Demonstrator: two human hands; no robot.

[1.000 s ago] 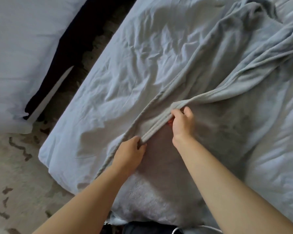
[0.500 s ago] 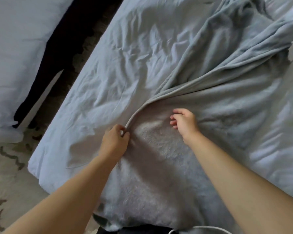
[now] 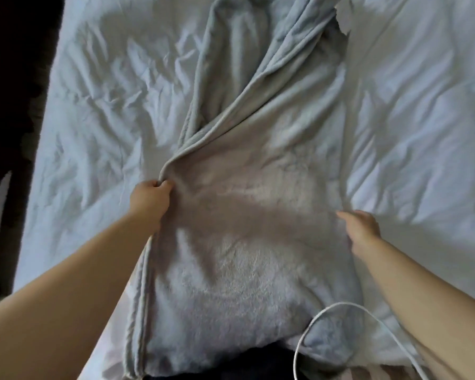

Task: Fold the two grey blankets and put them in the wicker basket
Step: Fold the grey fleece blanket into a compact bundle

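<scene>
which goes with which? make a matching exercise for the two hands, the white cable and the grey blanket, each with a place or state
1 left hand
2 right hand
3 white cable
4 grey blanket

a loops over the blanket's near right corner
b on white bedding, bunched at the far end
c pinches the blanket's left hem
d fingers extended at the blanket's right edge

Pairs: 1-c, 2-d, 3-a, 4-b

Two hands: the left hand (image 3: 148, 200) and the right hand (image 3: 364, 229). One grey blanket (image 3: 252, 242) can be counted, spread between the hands and bunched beyond them; whether a second lies in those folds cannot be told. One white sheet (image 3: 107, 105), showing outside both hands. One white cable (image 3: 337, 303), looping nearer than the right hand, beside its forearm
</scene>
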